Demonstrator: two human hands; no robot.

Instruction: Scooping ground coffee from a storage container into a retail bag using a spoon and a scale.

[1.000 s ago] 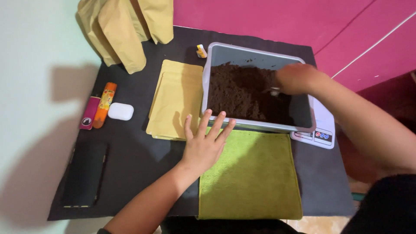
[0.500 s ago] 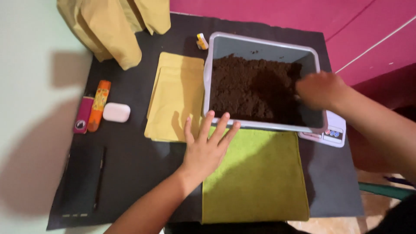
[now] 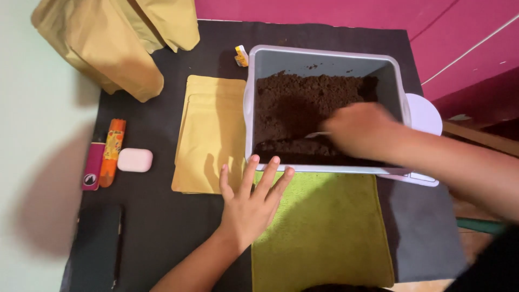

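Observation:
A grey plastic tub (image 3: 324,52) holds dark brown powder (image 3: 292,103) and stands on the black mat. My right hand (image 3: 357,130) is inside the tub at its near side, blurred, fingers closed on a small pale scoop (image 3: 316,134) that touches the powder. My left hand (image 3: 251,203) lies flat with fingers spread, on the left edge of a green cloth (image 3: 324,227), fingertips against the tub's near wall. It holds nothing. A stack of flat tan pouches (image 3: 208,135) lies just left of the tub.
Filled tan bags (image 3: 108,38) stand at the back left. A white scale (image 3: 424,113) shows under the tub's right side. An orange tube (image 3: 112,151), a pink lighter (image 3: 92,166), a white case (image 3: 135,160) and a black flat object (image 3: 94,249) lie at the left.
My right hand swung from the tub's right side to its near middle, down into the powder. My left hand stayed flat in place. The view shifted slightly.

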